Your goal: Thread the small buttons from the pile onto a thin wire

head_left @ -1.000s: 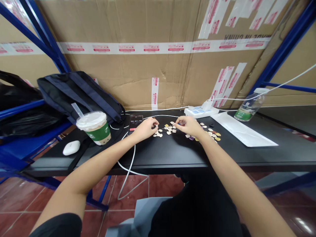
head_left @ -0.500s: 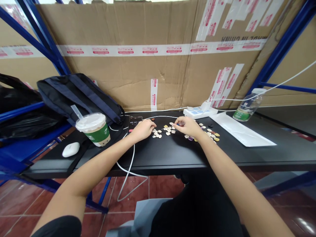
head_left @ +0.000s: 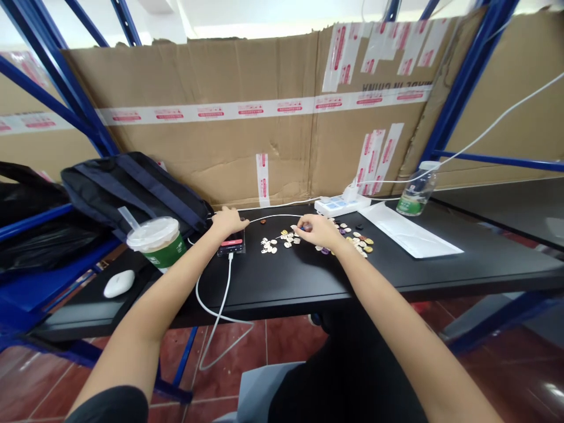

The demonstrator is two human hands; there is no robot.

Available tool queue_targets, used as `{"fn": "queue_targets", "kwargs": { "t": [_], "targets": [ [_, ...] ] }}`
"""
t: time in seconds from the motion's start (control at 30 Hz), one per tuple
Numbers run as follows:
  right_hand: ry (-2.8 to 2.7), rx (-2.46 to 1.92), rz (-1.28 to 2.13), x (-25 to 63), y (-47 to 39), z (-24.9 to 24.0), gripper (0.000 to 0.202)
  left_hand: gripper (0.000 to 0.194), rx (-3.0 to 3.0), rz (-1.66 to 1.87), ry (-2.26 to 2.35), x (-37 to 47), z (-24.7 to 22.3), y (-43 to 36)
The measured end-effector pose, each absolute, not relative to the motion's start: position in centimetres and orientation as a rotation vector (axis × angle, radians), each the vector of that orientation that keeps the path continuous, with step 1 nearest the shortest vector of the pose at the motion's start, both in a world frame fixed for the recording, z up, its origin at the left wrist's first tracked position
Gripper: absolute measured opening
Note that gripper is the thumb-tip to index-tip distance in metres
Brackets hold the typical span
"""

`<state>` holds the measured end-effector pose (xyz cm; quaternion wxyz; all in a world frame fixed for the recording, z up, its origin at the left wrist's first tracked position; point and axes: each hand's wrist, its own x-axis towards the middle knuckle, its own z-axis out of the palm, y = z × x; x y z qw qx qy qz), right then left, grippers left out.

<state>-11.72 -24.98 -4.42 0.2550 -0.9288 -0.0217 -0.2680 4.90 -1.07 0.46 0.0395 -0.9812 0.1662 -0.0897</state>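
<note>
My left hand point(head_left: 228, 222) is over the upper part of a phone point(head_left: 231, 242), with its thumb held apart from the fingers; I see nothing in it. A white cable is plugged into the phone's near end. My right hand point(head_left: 321, 231) pinches above the black table, with a small dark bluish thing point(head_left: 308, 226) at its fingertips, too small to name. Left of that hand is a small group of cream, button-like pieces point(head_left: 268, 245), and a second group point(head_left: 288, 238) lies by its fingertips. More pieces, cream, yellow and purple point(head_left: 362, 241), are scattered beside and partly behind the right hand.
A lidded drink cup with a straw point(head_left: 158, 241) and a white earbud case point(head_left: 118, 284) stand at left, before a dark backpack point(head_left: 141, 188). A white power strip point(head_left: 341, 204), a white packet point(head_left: 409, 232) and a clear bottle point(head_left: 418, 191) are at right. Cardboard point(head_left: 211, 153) closes the back.
My left hand has moved left from beside the button-like pieces to over the phone. My right hand stays pinched near the pieces. The whole view has shifted, with more showing above the cardboard.
</note>
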Motion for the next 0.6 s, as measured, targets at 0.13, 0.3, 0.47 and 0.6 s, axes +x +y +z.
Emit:
{"fn": "queue_targets", "kwargs": {
  "t": [0.13, 0.3, 0.47, 0.6],
  "targets": [
    [-0.028, -2.532, -0.739, -11.8, -24.9, -4.2, 0.017, 0.083, -2.981, -0.093, 0.486, 5.5, 0.7, -2.0],
    [-0.037, -2.552, -0.744, -11.8, -24.8, -4.1, 0.016, 0.071, -2.933, -0.022, 0.455, 6.3, 0.5, -2.2],
    [-0.024, -2.542, -0.76, -11.6, -24.9, -4.3, 0.015, 0.071, -2.922, -0.027, 0.522, 7.5, 0.1, -2.0],
    [-0.026, -2.55, -0.764, -11.6, -24.9, -4.4, 0.015, 0.069, -2.905, 0.005, 0.593, 8.0, 0.0, -1.8]
  ]
}}
